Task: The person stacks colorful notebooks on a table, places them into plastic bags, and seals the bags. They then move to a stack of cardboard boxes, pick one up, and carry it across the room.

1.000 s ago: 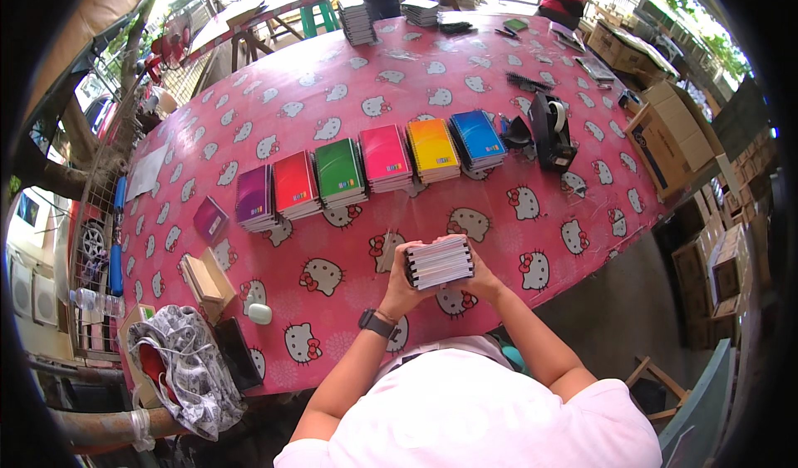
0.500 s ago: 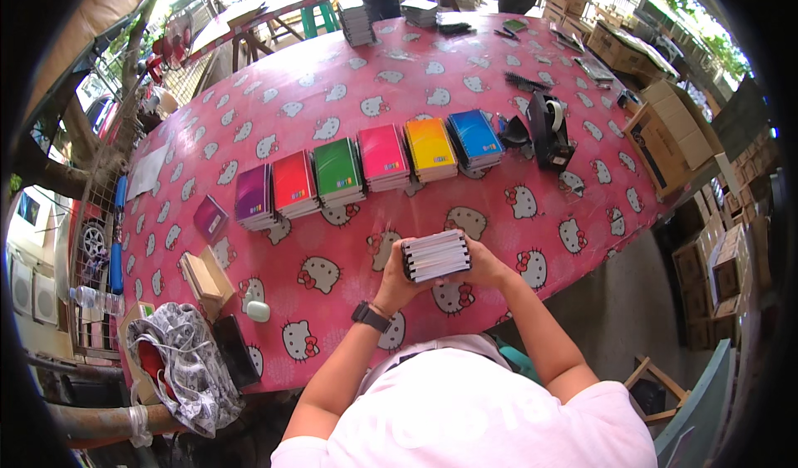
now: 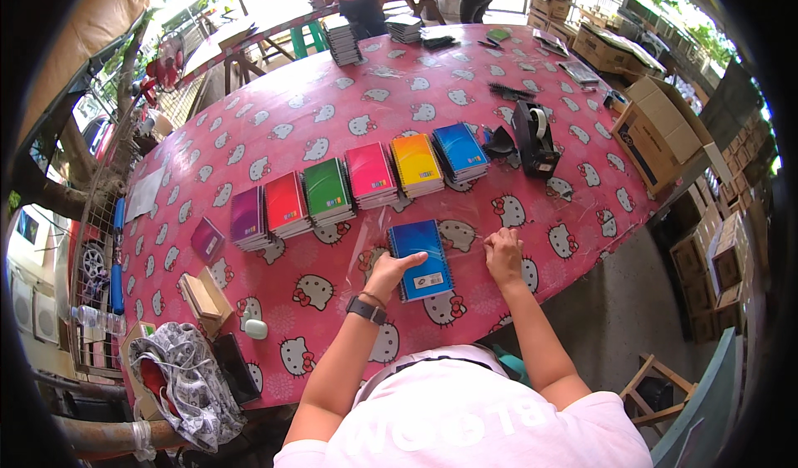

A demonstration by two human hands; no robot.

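Observation:
A blue spiral notebook (image 3: 422,256) with a white label lies face down on the pink table, apparently the top of a small stack. My left hand (image 3: 389,275) grips its left edge, thumb across the cover. To its right, my right hand (image 3: 504,256) is just above the table with its fingertips pinched together; what they hold, if anything, is too faint to make out. A sheen of clear plastic film (image 3: 370,234) shows around the notebook. Beyond my hands stands a row of notebook stacks: purple (image 3: 248,215), red (image 3: 285,202), green (image 3: 326,189), pink (image 3: 371,171), yellow (image 3: 416,162) and blue (image 3: 459,150).
A black tape dispenser (image 3: 534,140) stands right of the row. A single purple notebook (image 3: 207,239), a wooden holder (image 3: 204,299), a pale green case (image 3: 255,328) and a patterned cloth (image 3: 187,385) lie at left. An open carton (image 3: 657,140) is at right; people stand beyond the table.
The stack, earlier held up between both hands with page edges showing, now lies flat with its blue cover up. My right hand has left it and moved right.

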